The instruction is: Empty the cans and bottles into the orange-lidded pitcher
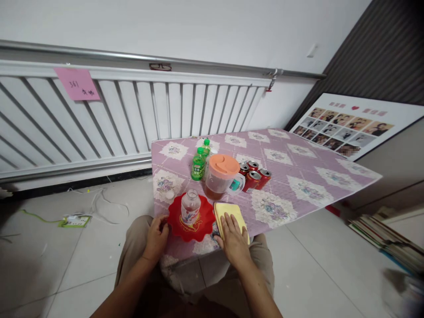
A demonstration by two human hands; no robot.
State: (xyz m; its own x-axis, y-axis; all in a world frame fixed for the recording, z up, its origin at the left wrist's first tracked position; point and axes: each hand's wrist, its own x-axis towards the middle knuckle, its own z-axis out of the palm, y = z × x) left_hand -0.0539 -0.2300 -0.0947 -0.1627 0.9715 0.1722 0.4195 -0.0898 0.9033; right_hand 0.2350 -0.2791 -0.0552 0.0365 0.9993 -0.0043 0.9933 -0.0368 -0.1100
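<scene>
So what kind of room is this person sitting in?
Most likely a room in a home: a white radiator along the wall, a small table under a floral cloth with drinks, and a framed photo collage leaning by the wall.

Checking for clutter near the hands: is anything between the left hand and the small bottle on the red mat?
Nothing visible. The left hand touches the red mat's near edge, and only bare mat separates it from the small bottle.
</scene>
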